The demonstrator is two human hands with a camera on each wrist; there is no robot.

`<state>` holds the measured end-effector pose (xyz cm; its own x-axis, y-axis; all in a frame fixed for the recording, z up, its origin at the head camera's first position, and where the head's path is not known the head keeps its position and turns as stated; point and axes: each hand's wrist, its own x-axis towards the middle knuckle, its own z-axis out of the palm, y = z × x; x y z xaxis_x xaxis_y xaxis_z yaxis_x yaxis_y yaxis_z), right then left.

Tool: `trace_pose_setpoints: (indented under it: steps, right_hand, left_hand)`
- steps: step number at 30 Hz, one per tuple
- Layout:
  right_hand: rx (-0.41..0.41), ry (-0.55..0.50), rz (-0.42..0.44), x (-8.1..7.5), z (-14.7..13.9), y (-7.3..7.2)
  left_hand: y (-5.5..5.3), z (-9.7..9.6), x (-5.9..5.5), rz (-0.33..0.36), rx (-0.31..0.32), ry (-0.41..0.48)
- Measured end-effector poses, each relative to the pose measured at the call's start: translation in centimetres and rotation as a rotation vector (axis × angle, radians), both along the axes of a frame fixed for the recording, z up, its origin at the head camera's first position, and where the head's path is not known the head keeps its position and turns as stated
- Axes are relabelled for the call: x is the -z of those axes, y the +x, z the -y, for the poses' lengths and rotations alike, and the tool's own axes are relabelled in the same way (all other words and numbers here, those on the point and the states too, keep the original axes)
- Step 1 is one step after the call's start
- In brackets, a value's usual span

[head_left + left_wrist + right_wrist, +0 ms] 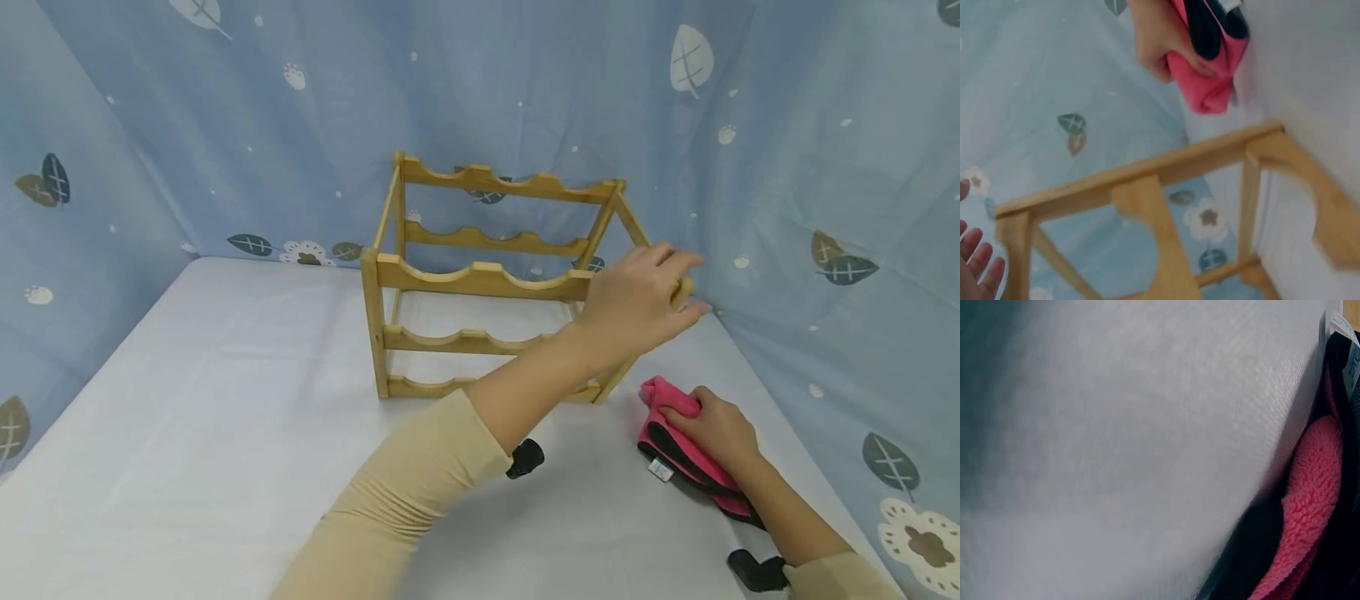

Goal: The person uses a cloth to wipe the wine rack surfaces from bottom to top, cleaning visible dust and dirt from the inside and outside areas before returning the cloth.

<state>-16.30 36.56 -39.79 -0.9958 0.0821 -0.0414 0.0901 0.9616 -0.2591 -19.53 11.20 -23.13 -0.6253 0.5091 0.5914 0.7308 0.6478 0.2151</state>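
A wooden rack (483,279) with scalloped rails, like a wine rack, stands upright on the white surface. My left hand (637,292) is at its front right top corner, thumb and fingers spread to either side of the wood. In the left wrist view, fingertips (982,265) of that hand lie beside the corner post, with a gap showing. To the right of the rack, my right hand (720,429) grips a folded pink fleece cloth (670,398) with black edging and a white label. Its fuzzy inside (1316,472) shows in the right wrist view.
Blue fabric (300,125) printed with leaves and flowers hangs behind and on both sides. A white sheet (210,417) covers the surface. Small black pieces (525,458) show beside both sleeves.
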Motion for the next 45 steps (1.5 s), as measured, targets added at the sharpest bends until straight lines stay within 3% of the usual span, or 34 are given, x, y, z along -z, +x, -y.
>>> trace_pose_setpoints:
  steps: [2,6,9,11,15,19,23,32,40,45]
  right_hand:
    - [0.003,-0.007,0.010,0.1,0.0,-0.1]
    - [0.000,-0.005,0.018,0.2,0.1,-0.1]
    - [-0.007,-0.002,0.011,0.3,0.3,-0.4]
    - [-0.014,-0.007,0.011,0.3,0.5,-0.7]
    - [-0.023,-0.017,0.029,0.1,1.0,-1.3]
    - [-0.019,-0.012,0.041,-0.3,1.1,-1.4]
    - [-0.016,-0.015,0.049,-0.6,0.8,-1.5]
    - [-0.022,-0.006,0.032,-0.3,0.4,-1.0]
    - [-0.013,0.000,0.038,-0.3,0.0,-0.4]
    - [-0.002,-0.019,0.036,-0.3,-0.1,-0.2]
  left_hand:
    - [-0.1,-1.0,0.2,0.046,-0.042,-0.043]
    - [-0.5,-2.0,0.6,0.164,-0.064,-0.008]
    - [-0.8,-2.1,0.9,0.178,-0.068,0.027]
    - [-1.0,-1.9,1.1,0.129,-0.098,0.008]
    - [-1.4,-1.5,1.9,-0.052,-0.169,-0.044]
    - [-1.4,-1.1,2.5,-0.203,-0.183,-0.061]
    - [-0.8,-0.3,2.6,-0.267,-0.127,-0.021]
    - [1.4,1.0,3.5,-0.358,0.098,0.105]
    - [3.2,2.2,3.8,-0.368,0.264,0.179]
    - [3.6,3.1,4.1,-0.428,0.378,0.236]
